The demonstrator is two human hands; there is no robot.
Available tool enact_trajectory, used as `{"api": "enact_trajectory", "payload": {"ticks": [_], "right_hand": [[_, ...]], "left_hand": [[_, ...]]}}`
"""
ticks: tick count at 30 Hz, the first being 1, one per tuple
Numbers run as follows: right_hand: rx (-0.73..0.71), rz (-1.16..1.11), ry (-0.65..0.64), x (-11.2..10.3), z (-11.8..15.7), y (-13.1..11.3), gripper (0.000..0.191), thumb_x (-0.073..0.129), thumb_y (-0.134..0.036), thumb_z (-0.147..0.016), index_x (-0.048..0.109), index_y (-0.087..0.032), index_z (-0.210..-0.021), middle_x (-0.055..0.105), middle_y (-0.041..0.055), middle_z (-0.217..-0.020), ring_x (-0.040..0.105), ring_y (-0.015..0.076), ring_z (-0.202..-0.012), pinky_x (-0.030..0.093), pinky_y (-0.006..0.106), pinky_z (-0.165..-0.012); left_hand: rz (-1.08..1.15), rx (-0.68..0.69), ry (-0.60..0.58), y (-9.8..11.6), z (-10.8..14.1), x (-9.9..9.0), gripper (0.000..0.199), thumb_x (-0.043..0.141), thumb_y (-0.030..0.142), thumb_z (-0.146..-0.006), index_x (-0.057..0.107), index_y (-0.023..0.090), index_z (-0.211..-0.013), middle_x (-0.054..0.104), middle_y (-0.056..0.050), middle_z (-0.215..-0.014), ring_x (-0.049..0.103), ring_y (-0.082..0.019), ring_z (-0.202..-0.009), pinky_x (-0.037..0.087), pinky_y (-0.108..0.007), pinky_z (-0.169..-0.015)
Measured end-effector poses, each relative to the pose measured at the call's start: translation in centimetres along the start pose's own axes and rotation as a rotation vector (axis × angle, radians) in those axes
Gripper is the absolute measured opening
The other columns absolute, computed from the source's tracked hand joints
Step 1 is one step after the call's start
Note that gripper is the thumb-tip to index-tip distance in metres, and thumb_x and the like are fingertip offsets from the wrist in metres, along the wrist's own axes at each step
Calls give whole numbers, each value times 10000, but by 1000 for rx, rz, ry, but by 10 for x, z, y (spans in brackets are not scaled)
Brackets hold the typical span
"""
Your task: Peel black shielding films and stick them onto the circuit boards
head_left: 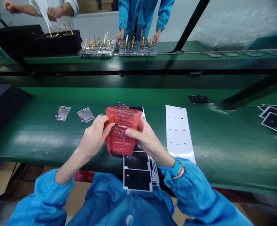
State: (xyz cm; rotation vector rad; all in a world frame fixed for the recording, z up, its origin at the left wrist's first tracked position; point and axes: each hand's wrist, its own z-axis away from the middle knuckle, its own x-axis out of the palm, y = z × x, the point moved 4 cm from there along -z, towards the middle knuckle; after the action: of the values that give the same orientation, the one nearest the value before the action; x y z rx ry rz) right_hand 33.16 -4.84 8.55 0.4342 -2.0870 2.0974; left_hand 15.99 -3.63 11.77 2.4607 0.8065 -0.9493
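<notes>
A red bubble-wrap packet (pixel 123 139) is held between both hands above the green work surface. My left hand (pixel 93 135) pinches its left edge with thumb and fingers. On the right side, my right hand (pixel 146 136) grips the packet, its thumb lying across the front. Beneath it lies a white-edged sheet with black rectangles (pixel 137 179), which overhangs the front edge. Partly hidden behind the packet is a dark circuit board (pixel 121 105). Two small grey boards, one (pixel 63 113) farther left and one (pixel 85 115) nearer my left hand, rest on the surface.
A white sheet with small marks (pixel 179 131) lies to the right, with a dark board (pixel 198 99) beyond it. Black-panelled sheets (pixel 276 121) are at far right. A black box (pixel 3 106) stands left. Two people work across the belt beside clear trays (pixel 138 50). Dark posts slant upward.
</notes>
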Motion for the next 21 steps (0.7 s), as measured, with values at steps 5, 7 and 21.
{"api": "enact_trajectory", "payload": {"ticks": [5, 7, 21], "right_hand": [[-80, 365, -138, 7, 0, 12, 759, 668, -250, -807, 385, -208, -1510, 669, 125, -1355, 695, 275, -1159, 546, 473, -1047], [-30, 557, -218, 12, -4, 18, 916, 598, -168, -790, 208, -168, -1619, 728, 133, -1207, 732, 268, -955, 586, 475, -918], [-164, 472, -62, 0, -8, 12, 973, 677, -334, -820, 163, -200, -1635, 499, 140, -1578, 544, 311, -1416, 412, 505, -1223]], "left_hand": [[-278, 97, 34, 1, -2, 5, 81, 510, 213, -1031, 545, 175, -1094, 662, 10, -750, 605, -126, -545, 424, -237, -525], [-375, 164, 78, 1, -15, 2, 72, 529, 208, -994, 584, 179, -1031, 668, -23, -765, 626, -172, -621, 436, -280, -577], [852, -934, -114, -53, 39, 36, 335, 482, 431, -911, 699, 188, -988, 729, -58, -854, 683, -204, -775, 541, -292, -686]]}}
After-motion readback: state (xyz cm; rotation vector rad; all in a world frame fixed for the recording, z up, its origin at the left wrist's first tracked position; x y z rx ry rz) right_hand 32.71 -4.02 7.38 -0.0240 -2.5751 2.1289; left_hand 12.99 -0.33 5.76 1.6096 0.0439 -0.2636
